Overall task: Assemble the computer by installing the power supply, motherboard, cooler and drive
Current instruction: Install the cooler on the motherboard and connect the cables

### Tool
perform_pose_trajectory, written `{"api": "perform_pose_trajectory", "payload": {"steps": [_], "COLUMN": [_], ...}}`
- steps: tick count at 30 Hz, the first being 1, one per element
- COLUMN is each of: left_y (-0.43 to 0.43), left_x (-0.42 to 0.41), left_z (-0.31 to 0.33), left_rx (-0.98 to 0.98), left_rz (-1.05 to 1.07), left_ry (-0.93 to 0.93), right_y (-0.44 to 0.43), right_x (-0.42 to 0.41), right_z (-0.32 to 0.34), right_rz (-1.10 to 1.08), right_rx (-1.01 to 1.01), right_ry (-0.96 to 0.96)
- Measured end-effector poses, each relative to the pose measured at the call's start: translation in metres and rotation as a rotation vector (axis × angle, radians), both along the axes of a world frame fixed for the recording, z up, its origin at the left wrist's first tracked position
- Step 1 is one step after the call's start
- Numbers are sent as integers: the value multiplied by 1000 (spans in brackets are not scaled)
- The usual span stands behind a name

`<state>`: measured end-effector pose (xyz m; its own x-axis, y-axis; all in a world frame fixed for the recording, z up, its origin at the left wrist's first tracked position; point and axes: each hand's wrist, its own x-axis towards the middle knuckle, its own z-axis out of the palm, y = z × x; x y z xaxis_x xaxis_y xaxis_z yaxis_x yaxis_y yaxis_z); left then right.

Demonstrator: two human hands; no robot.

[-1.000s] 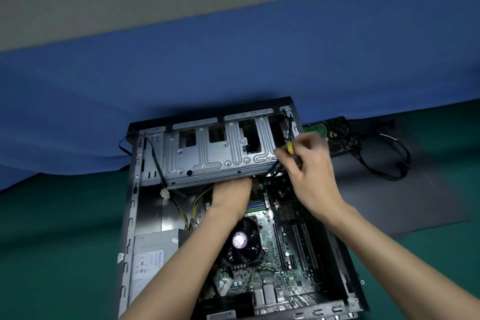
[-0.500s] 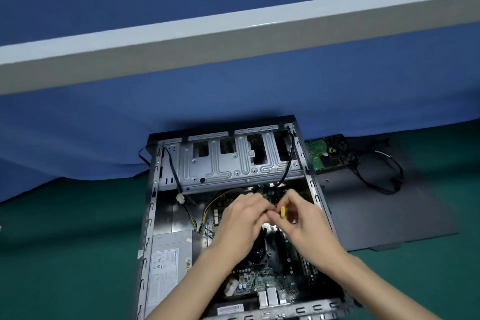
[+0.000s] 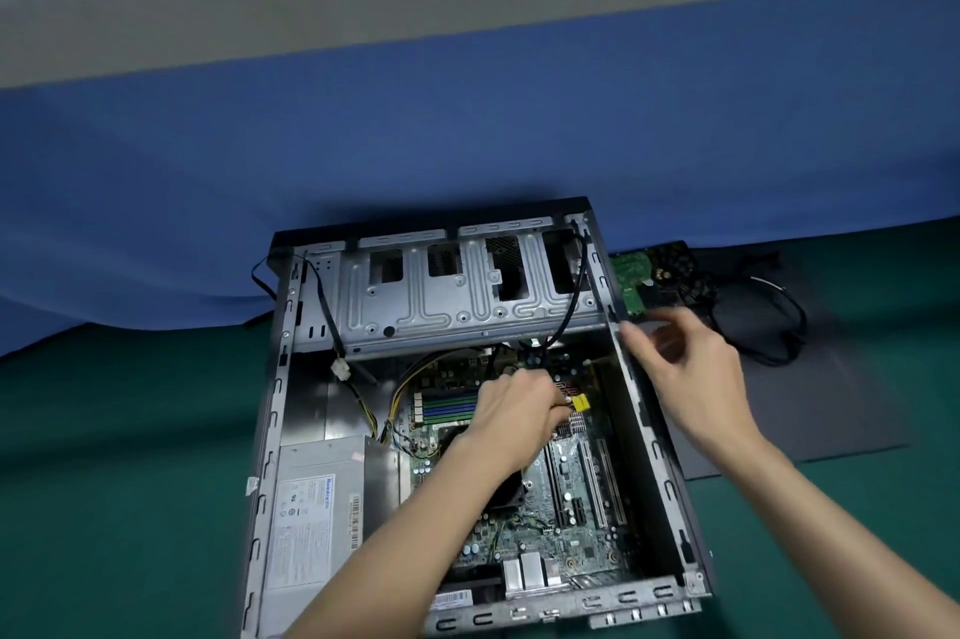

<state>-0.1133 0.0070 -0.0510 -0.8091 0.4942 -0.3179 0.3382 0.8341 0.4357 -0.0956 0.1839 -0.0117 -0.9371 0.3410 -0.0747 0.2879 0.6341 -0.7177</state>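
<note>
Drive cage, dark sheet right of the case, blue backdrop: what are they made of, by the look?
Drive cage: bare sheet metal, probably steel; dull grey sheen, stamped ribs, punched holes.
Dark sheet: thin, flat, matte dark grey; painted metal panel or a mat, cannot tell.
Blue backdrop: cloth, matte, draping in soft folds at its lower edge.

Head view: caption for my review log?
Left hand pinches a yellow connector above the motherboard in the open case; right hand hangs above its right wall.
</note>
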Motion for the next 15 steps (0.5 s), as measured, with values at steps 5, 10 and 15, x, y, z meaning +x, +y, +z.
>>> {"api": "perform_pose_trajectory", "payload": {"steps": [5, 10, 15], "left_y": [28, 40, 40], "left_x": [-14, -18, -19], "left_z": [-15, -31, -39], "left_rx": [45, 253, 125], "left_rz": [300, 491, 464], "left_ry": [-233, -506, -312], "right_y": [3, 8, 12], "right_x": [-14, -18, -25], "right_z": [-17, -25, -29], "right_rz": [69, 58, 54], "right_rx": [-75, -185, -255], "right_ry": [-62, -34, -45]}}
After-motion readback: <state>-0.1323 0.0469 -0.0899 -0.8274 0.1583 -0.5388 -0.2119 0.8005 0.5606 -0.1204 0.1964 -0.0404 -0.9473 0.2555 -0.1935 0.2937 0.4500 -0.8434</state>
